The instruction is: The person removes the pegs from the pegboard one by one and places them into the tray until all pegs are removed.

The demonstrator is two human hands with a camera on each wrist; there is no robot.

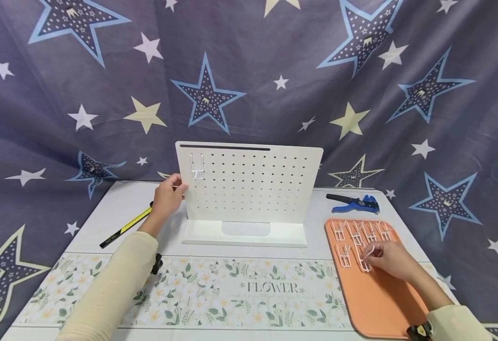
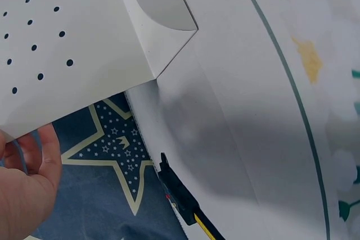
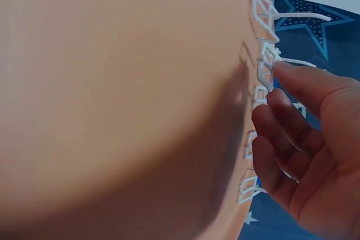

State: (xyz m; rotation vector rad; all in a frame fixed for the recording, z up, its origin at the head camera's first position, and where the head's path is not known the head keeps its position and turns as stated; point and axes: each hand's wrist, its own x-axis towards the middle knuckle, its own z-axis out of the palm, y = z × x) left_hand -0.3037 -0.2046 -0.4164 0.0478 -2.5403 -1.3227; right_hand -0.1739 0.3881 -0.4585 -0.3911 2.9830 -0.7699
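Observation:
A white pegboard (image 1: 259,215) stands upright on its base, and a white wire hook (image 1: 197,174) hangs at its upper left. My left hand (image 1: 168,195) grips the board's left edge; in the left wrist view the fingers (image 2: 49,153) curl at that edge. Over the orange tray (image 1: 385,303) at the right, my right hand (image 1: 389,259) pinches a white hook (image 3: 266,63) between thumb and fingertips. Several more white hooks (image 1: 343,255) lie at the tray's far end. Part of the pinched hook is hidden by the fingers.
Behind the tray lie blue-and-black pliers (image 1: 357,204). A black-and-yellow tool (image 1: 127,226), thin and straight, lies left of the board, beside my left forearm. A floral strip (image 1: 240,293) runs across the table's front. A star-patterned cloth (image 1: 257,61) hangs behind.

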